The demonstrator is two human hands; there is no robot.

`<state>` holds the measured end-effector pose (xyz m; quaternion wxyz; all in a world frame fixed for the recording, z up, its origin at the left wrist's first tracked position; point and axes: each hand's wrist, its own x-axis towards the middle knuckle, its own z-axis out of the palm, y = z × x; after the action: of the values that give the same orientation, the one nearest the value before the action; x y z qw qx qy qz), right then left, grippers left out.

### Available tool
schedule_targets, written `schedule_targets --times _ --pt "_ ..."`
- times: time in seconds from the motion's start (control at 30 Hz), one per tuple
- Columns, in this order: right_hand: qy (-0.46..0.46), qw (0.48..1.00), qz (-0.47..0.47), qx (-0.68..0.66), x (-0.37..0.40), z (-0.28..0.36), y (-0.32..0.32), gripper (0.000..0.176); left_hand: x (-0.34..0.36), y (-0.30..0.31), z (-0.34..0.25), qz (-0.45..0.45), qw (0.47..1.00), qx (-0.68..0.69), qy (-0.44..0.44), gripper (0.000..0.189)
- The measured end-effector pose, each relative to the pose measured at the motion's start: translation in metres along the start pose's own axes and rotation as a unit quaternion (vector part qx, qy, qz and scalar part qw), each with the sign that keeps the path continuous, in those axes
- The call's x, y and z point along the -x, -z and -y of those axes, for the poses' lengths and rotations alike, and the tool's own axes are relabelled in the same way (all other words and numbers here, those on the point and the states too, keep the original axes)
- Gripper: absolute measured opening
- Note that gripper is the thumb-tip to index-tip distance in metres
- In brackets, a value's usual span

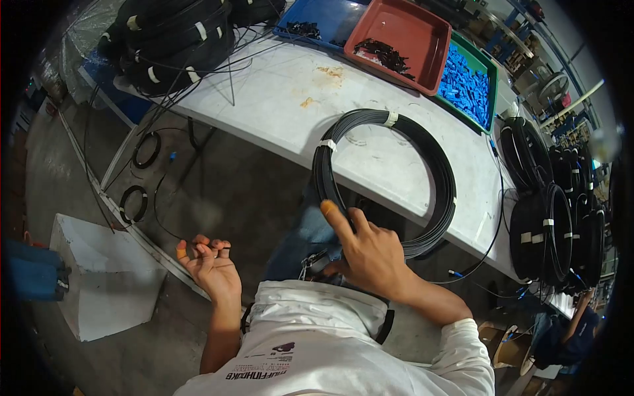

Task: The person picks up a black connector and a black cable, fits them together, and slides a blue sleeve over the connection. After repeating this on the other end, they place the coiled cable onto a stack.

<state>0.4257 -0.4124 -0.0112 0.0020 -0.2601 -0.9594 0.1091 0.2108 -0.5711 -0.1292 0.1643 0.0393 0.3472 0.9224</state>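
A large coil of thin black cable (pixel 444 158), bound with white tape bands, lies partly on the white table and juts over its front edge toward me. My right hand (pixel 375 256) grips the near left side of this coil, its index finger stretched along the strands and some of the coil hidden beneath the hand. To the left, my left hand (pixel 214 272) is palm up with curled fingers, pinching a thin black cable (pixel 158 214). That cable runs up from the fingertips toward a blue connector (pixel 173 156) hanging below the table.
On the white table (pixel 264 99) stand a blue tray (pixel 330 16), a red tray (pixel 413 39) of dark small parts, and a green tray (pixel 492 86) of blue pieces. Black coils are piled at left (pixel 172 46) and right (pixel 541 231). A white box (pixel 109 284) sits at left; another person (pixel 568 336) is at lower right.
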Motion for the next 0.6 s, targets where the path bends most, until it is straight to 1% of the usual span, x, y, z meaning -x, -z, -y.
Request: schedule_targets --times 0.07,0.1,0.13,0.2,0.23,0.27,0.3,0.33,0.4,0.47,0.5,0.53,0.57,0.6 --pt "-0.092 0.993 0.048 -0.049 -0.006 0.008 0.010 0.109 0.012 0.003 -0.011 0.000 1.000 -0.027 -0.006 0.045" --pt "-0.087 0.995 0.002 -0.042 -0.005 0.007 0.005 0.110 0.012 0.011 -0.011 0.033 0.999 -0.007 -0.006 0.044" --pt "-0.089 0.995 -0.012 -0.043 -0.005 0.007 0.002 0.109 0.014 0.011 -0.014 0.030 0.999 -0.005 -0.012 0.044" --pt "-0.101 0.994 -0.015 -0.047 -0.003 0.008 0.003 0.104 0.019 0.002 -0.016 0.067 0.997 0.022 -0.031 0.047" --pt "-0.102 0.993 -0.023 -0.044 -0.002 0.007 -0.002 0.104 0.024 -0.005 -0.019 0.065 0.995 0.008 -0.070 0.047" --pt "-0.080 0.995 -0.051 -0.020 0.001 0.004 -0.011 0.104 0.027 -0.010 -0.024 0.074 0.995 0.012 -0.068 0.047" --pt "-0.062 0.995 -0.080 0.004 0.006 0.003 -0.016 0.105 0.032 -0.012 -0.029 0.106 0.989 -0.001 -0.103 0.046" --pt "-0.073 0.993 -0.089 0.005 0.011 0.005 -0.013 0.105 0.035 -0.015 -0.034 0.139 0.981 -0.013 -0.137 0.046" --pt "-0.085 0.994 -0.053 0.034 0.021 0.012 -0.009 0.091 0.041 -0.036 -0.051 0.185 0.968 -0.032 -0.164 0.042" --pt "-0.097 0.992 -0.076 0.036 0.035 0.013 -0.004 0.088 0.039 -0.060 -0.070 0.208 0.958 -0.060 -0.186 0.038" --pt "-0.075 0.992 -0.091 0.038 0.043 0.017 0.002 0.087 0.034 -0.073 -0.077 0.252 0.946 -0.053 -0.198 0.035" --pt "-0.051 0.992 -0.105 0.041 0.051 0.020 0.009 0.085 0.032 -0.090 -0.086 0.290 0.938 -0.037 -0.187 0.033" --pt "-0.027 0.990 -0.134 0.037 0.059 0.021 0.019 0.084 0.025 -0.105 -0.091 0.314 0.928 -0.032 -0.198 0.034" --pt "-0.039 0.988 -0.142 0.040 0.067 0.021 0.030 0.084 0.017 -0.121 -0.095 0.339 0.917 -0.029 -0.209 0.034"
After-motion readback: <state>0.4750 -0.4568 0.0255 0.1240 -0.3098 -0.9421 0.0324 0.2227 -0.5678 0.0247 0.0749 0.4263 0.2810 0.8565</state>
